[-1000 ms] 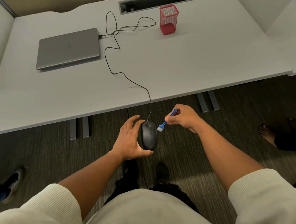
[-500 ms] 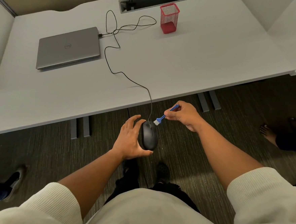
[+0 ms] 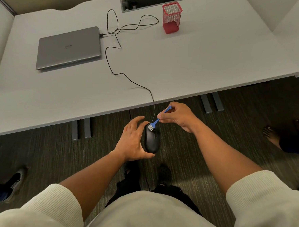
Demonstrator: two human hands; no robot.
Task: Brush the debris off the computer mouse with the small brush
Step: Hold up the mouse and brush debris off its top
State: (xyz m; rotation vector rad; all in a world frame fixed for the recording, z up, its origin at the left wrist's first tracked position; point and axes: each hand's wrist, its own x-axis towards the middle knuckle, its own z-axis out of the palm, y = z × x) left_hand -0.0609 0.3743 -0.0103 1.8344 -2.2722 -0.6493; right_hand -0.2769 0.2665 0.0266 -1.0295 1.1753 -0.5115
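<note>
Nearest the camera, two cream ribbed sleeves are pushed up above the forearms, and both bare forearms reach forward over a dark carpeted floor, just short of the tabletop edge.

The left hand [image 3: 134,140] is turned palm toward the right, cradling a black computer mouse [image 3: 151,140] from its left side and underside. The thumb curls under the near end of the mouse, while the fingers are spread and lifted loosely past its far left edge. The mouse is held in the air in front of the tabletop, its long axis pointing away from the person.

The right hand [image 3: 177,117] comes in from the right, wrist bent, with fingers curled closed in a pinch around the handle of a small blue brush [image 3: 158,120]. The brush slants down and to the left from the hand, and its pale bristles touch the far top end of the mouse, near the scroll wheel.

A thin black cable [image 3: 129,80] rises from the far end of the mouse, passes over the tabletop edge and winds across the white tabletop [image 3: 210,64] in loops to a closed grey laptop [image 3: 68,48] at the far left. To the far right of the laptop stands a red mesh pen cup [image 3: 171,17], upright. Behind it a long slot is cut into the tabletop.
</note>
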